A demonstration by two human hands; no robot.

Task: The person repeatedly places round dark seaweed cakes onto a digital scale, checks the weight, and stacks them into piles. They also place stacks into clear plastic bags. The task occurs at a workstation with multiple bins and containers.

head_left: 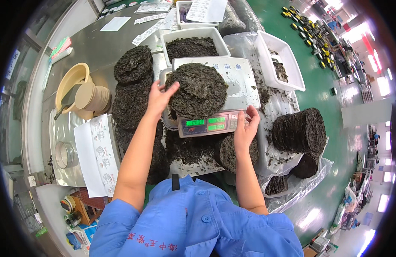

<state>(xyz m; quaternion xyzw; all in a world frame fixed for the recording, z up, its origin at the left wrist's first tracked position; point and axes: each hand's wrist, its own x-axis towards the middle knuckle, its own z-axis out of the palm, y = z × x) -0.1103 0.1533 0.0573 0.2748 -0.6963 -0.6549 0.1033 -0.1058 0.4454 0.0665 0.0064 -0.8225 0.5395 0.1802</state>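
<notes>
A round cake of dried dark seaweed [198, 91] lies on the steel pan of a digital scale [237, 92], covering its left part. My left hand [160, 97] is at the cake's left edge with thumb and fingers apart; the thumb tip meets the rim. Whether it bears any weight I cannot tell. By the right end of the scale's lit display panel [206, 123], my right hand [247, 129] is open and holds nothing. Stacked seaweed cakes [131, 105] stand beside my left forearm. Another stack [228, 153] sits below the panel, partly behind my right hand.
White tubs, one of loose seaweed [191, 47] and one of scraps [280, 70], stand beyond the scale. More stacked cakes [298, 130] lie at right on plastic sheeting. At left are a beige basin [63, 85], stacked beige discs [93, 98] and printed sheets [97, 154].
</notes>
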